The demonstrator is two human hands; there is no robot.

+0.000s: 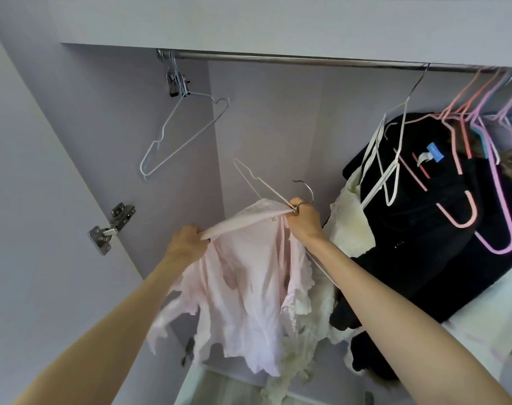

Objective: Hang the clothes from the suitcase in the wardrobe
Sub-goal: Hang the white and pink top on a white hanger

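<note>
My two forearms rise from the near edge toward the open wardrobe. My left hand [187, 244] pinches the left shoulder of the pink shirt [243, 290], fingers curled into the fabric, pulling it out so the cloth can seat over the hanger's arm. My right hand [303, 219] is clamped on the neck of the white wire hanger [260, 184] together with the shirt's collar, its hook standing free above my fingers, ready, I judge, for the rail [292, 58] farther up. The hanger's left arm sticks out bare beyond the shirt, so the shirt is only partly on. It hangs between my hands, below the rail, pale pink, crinkled, ragged-looking along its hem, a small label at the collar. On the right hang a cream garment [351, 226] and a black garment [424, 223]; on the far left, an empty hanger [184, 135].
</note>
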